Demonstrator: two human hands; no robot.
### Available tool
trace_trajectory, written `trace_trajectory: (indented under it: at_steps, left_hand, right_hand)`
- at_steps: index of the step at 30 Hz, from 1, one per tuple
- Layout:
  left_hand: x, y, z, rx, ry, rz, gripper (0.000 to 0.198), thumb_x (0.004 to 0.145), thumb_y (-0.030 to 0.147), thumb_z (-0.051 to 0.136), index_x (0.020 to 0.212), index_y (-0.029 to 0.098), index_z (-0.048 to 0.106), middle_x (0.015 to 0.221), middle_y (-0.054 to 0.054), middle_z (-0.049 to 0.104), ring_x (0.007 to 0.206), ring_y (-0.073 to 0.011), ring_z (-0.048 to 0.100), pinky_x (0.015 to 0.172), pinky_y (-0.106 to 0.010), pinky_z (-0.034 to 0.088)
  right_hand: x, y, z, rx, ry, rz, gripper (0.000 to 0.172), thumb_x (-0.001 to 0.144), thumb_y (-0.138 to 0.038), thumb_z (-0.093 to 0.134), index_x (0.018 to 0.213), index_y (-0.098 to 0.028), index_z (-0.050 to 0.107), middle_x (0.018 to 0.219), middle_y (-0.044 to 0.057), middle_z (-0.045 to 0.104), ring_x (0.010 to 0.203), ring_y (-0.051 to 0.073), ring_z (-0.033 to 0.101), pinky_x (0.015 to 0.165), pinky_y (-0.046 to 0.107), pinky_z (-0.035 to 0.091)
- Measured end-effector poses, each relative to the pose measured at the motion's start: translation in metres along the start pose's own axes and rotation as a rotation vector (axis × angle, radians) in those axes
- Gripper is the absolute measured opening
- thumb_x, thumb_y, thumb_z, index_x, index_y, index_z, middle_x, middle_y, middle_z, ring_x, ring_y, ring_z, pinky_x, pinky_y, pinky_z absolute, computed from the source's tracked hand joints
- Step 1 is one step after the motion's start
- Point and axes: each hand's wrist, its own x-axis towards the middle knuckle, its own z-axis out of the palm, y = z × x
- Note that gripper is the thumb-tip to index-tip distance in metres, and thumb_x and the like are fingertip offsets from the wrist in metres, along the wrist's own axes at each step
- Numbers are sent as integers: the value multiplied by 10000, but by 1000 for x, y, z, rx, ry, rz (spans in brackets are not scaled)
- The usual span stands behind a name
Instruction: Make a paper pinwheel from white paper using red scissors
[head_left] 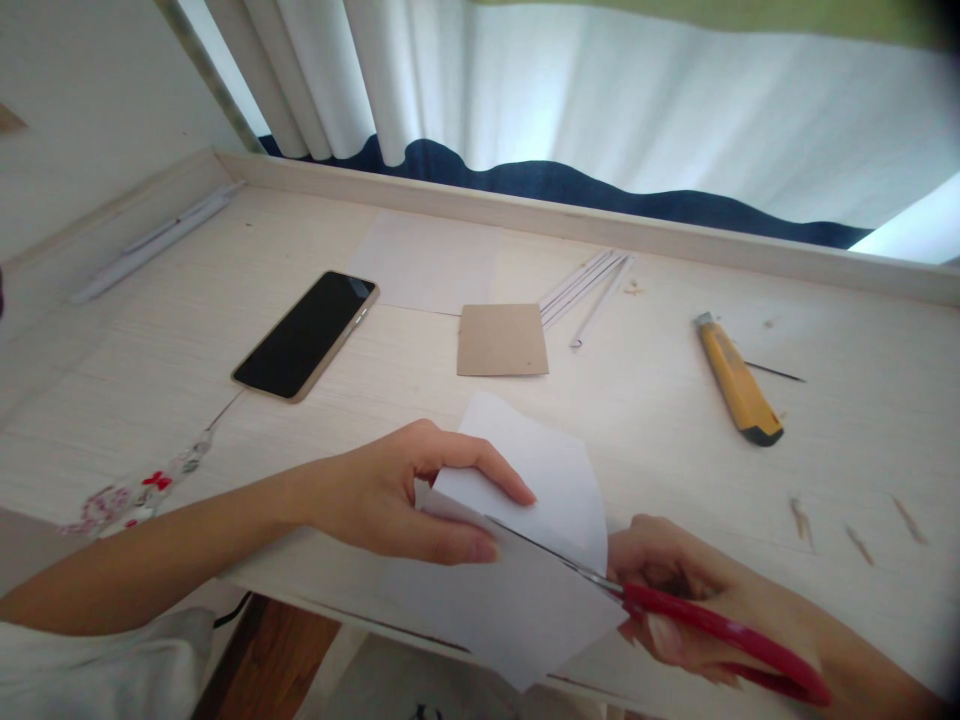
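My left hand (435,490) pinches a white sheet of paper (547,470) between thumb and fingers, near the table's front edge. Its lower part hangs past that edge. My right hand (675,590) is closed around the red handles of a pair of scissors (720,630). The scissor blades point left and lie in a slit in the paper, their tips near my left fingertips. Just beyond the paper lies a square of brown cardboard (502,340). Some of my right fingers are hidden behind the handles.
A phone (307,335) with a beaded strap (156,482) lies at left. Behind the cardboard are another white sheet (427,260) and narrow paper strips (589,285). A yellow utility knife (739,380) and wood shavings (801,520) lie at right. A raised ledge (525,220) borders the back.
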Motion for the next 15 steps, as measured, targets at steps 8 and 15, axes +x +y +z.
trace_trajectory:
  at_steps: [8,15]
  left_hand:
    - [1,0,0,-16,6,21,288,725,225,589,997,134,564,586,30,527,468,-53,442,439,-133,350]
    - [-1,2,0,39,30,43,291,722,217,588,994,117,562,622,8,560,506,-64,471,474,-140,373]
  right_hand:
    - [1,7,1,-11,0,-7,417,687,-544,556,764,-145,464,532,-75,388,325,-31,265,288,81,201]
    - [2,8,2,-111,0,-26,479,693,-585,511,859,-136,487,661,-19,436,487,17,314,397,127,222]
